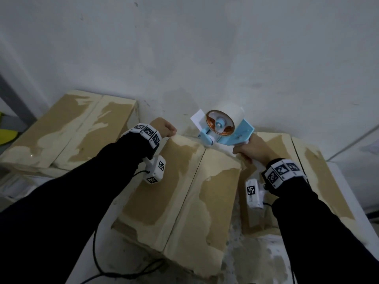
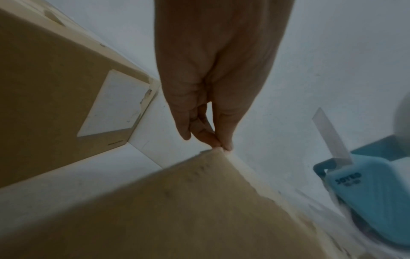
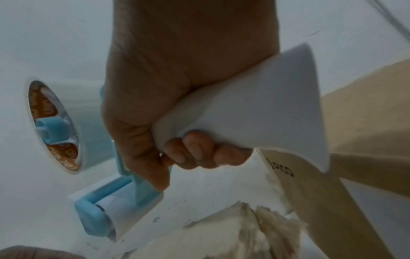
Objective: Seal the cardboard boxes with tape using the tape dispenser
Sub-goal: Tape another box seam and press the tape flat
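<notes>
Three worn cardboard boxes stand in a row against the wall. The middle box (image 1: 180,191) has its flaps closed, with a seam running away from me. My left hand (image 1: 166,129) reaches over its far left corner (image 2: 213,154), and the thumb and fingertips (image 2: 206,138) pinch that corner. My right hand (image 1: 252,148) grips the white handle (image 3: 255,113) of a blue tape dispenser (image 1: 223,130). The dispenser's front roller (image 3: 104,215) sits at the far end of the seam. A loose end of tape (image 1: 198,117) sticks up from the dispenser.
The left box (image 1: 71,130) and the right box (image 1: 307,171) flank the middle one on a white table (image 1: 127,263). A white wall (image 1: 205,48) rises right behind the boxes. A black cable (image 1: 96,259) trails from my left wrist. Something yellow (image 1: 6,134) lies far left.
</notes>
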